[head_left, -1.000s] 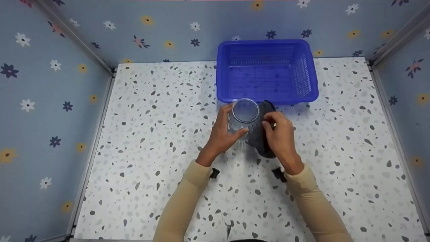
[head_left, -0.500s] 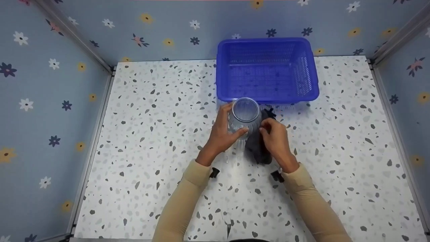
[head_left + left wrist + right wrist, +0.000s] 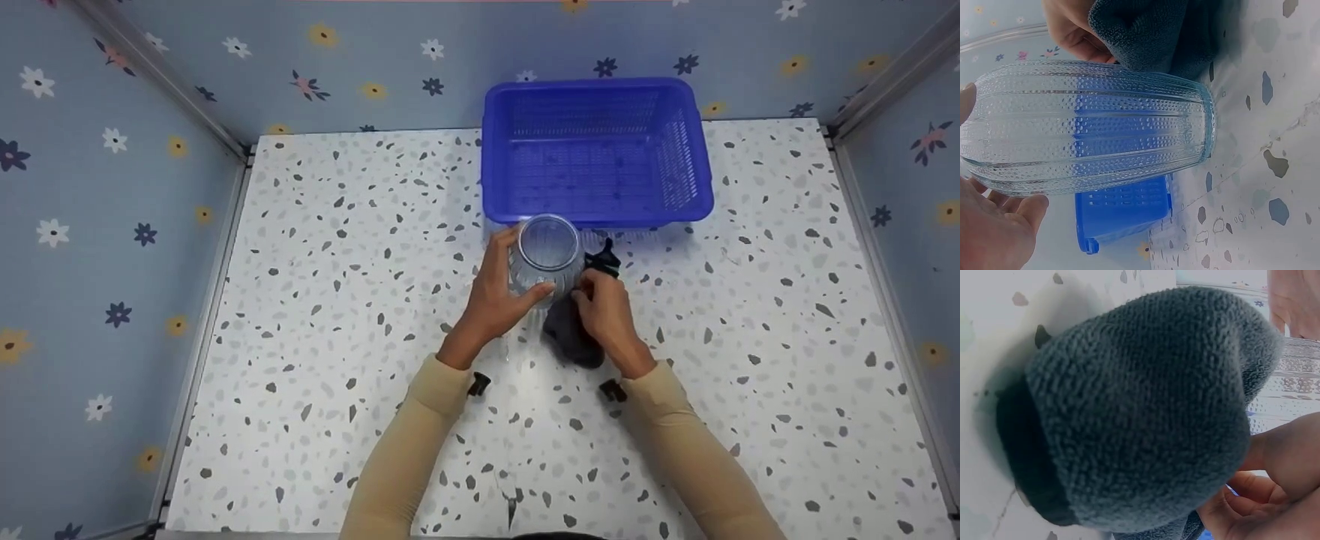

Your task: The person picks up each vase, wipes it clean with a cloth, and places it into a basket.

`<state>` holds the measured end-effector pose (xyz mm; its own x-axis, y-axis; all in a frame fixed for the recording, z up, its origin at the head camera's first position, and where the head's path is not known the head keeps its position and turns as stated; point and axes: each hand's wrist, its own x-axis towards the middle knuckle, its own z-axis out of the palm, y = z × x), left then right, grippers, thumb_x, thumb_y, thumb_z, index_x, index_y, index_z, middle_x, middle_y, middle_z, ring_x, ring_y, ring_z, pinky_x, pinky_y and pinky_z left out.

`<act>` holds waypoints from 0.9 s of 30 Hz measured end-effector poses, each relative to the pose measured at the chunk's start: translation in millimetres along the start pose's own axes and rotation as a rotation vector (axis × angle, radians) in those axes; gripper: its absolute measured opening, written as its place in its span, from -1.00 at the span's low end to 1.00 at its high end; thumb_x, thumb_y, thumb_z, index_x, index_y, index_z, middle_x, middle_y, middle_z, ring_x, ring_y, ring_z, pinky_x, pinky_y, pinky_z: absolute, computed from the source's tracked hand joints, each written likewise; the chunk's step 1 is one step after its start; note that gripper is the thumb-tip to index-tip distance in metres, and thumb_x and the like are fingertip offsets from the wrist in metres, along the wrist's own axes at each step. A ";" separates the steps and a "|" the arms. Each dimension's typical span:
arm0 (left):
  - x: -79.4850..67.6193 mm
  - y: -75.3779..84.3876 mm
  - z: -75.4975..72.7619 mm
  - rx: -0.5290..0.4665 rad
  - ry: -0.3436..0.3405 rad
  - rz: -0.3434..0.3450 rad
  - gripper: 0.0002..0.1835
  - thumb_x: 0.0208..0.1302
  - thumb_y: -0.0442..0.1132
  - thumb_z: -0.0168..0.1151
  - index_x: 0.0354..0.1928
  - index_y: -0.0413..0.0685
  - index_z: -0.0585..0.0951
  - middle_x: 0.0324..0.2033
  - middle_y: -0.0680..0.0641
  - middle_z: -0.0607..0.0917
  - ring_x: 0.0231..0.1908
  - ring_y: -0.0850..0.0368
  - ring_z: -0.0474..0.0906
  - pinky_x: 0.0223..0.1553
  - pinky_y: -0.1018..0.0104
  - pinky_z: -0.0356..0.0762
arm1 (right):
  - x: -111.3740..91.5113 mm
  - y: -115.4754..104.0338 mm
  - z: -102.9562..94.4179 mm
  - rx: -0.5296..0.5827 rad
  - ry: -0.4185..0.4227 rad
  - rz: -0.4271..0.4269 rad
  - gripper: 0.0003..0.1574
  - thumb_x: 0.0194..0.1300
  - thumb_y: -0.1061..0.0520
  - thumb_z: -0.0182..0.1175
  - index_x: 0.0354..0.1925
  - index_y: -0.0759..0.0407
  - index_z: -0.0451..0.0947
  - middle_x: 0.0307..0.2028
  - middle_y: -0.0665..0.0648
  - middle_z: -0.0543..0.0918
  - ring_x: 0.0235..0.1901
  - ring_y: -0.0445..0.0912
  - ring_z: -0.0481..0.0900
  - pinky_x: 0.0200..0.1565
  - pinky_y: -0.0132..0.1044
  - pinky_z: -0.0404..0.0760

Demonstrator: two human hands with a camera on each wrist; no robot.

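Note:
A clear ribbed glass vase (image 3: 550, 244) with a bumpy surface stands upright on the speckled table. My left hand (image 3: 495, 296) holds it from the left, thumb on the near side and fingers round the far side. On the vase's right, my right hand (image 3: 609, 311) pinches a dark grey terry cloth (image 3: 574, 341) between thumb and fingers. In the left wrist view the cloth (image 3: 1140, 34) lies against the side of the vase (image 3: 1095, 129) near its base. Bunched cloth (image 3: 1145, 405) fills most of the right wrist view and hides part of the glass.
Just behind the vase, a blue plastic basket (image 3: 592, 219) with slotted walls stands against the flowered back panel (image 3: 405, 67). Flowered panels also close off both sides of the speckled tabletop (image 3: 352, 247). A small black mount (image 3: 478, 385) shows at the left wrist.
My right hand has moved toward me and slightly left along the vase, drawing the cloth with it. The cloth now looks more bunched. My left hand and the vase stay in place.

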<state>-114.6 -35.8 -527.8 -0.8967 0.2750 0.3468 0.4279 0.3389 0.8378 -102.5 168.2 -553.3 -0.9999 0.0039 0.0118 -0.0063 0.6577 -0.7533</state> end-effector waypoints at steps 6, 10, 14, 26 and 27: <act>1.2 1.6 0.0 -0.001 0.003 0.003 -0.08 0.26 -0.09 0.56 0.48 -0.26 0.24 0.49 -0.25 0.33 0.51 -0.08 0.26 0.49 0.04 0.28 | -3.5 -7.1 -7.9 0.063 0.023 0.017 -0.96 0.40 0.42 0.25 -0.20 0.38 0.62 -0.30 0.33 0.68 -0.27 0.18 0.63 -0.16 0.00 0.54; 1.5 2.3 0.0 -0.003 0.003 0.005 -0.08 0.26 -0.09 0.56 0.48 -0.25 0.23 0.49 -0.26 0.33 0.51 -0.08 0.27 0.48 0.03 0.31 | -6.3 -18.1 -21.1 0.110 0.071 -0.025 -0.93 0.39 0.44 0.27 -0.16 0.42 0.64 -0.28 0.34 0.70 -0.26 0.17 0.63 -0.17 -0.05 0.54; 1.7 1.8 -0.1 -0.002 0.000 0.013 -0.09 0.28 -0.10 0.55 0.49 -0.26 0.23 0.49 -0.26 0.33 0.51 -0.08 0.26 0.49 0.04 0.29 | -9.2 -32.2 -36.0 0.144 0.121 -0.076 -0.93 0.40 0.44 0.28 -0.15 0.43 0.64 -0.25 0.34 0.72 -0.23 0.15 0.65 -0.19 -0.14 0.52; 0.3 0.5 -0.6 -0.013 0.017 0.000 -0.11 0.26 -0.09 0.56 0.48 -0.26 0.27 0.49 -0.25 0.35 0.51 -0.08 0.27 0.52 0.06 0.25 | -5.9 -76.3 -59.1 0.103 0.186 -0.174 -0.91 0.40 0.41 0.32 -0.13 0.41 0.68 -0.19 0.34 0.73 -0.18 0.19 0.71 -0.10 0.02 0.64; 0.2 0.6 -0.3 -0.016 0.016 -0.003 -0.10 0.26 -0.09 0.56 0.48 -0.25 0.27 0.48 -0.24 0.35 0.51 -0.08 0.28 0.51 0.05 0.25 | -5.8 -78.2 -59.5 0.097 0.186 -0.174 -0.91 0.40 0.41 0.32 -0.13 0.41 0.68 -0.19 0.35 0.73 -0.16 0.20 0.71 -0.07 0.05 0.64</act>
<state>-114.5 -35.9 -527.1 -0.8997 0.2595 0.3510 0.4236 0.3248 0.8456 -95.6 161.6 -455.4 -0.9646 0.0410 0.2603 -0.1879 0.5854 -0.7886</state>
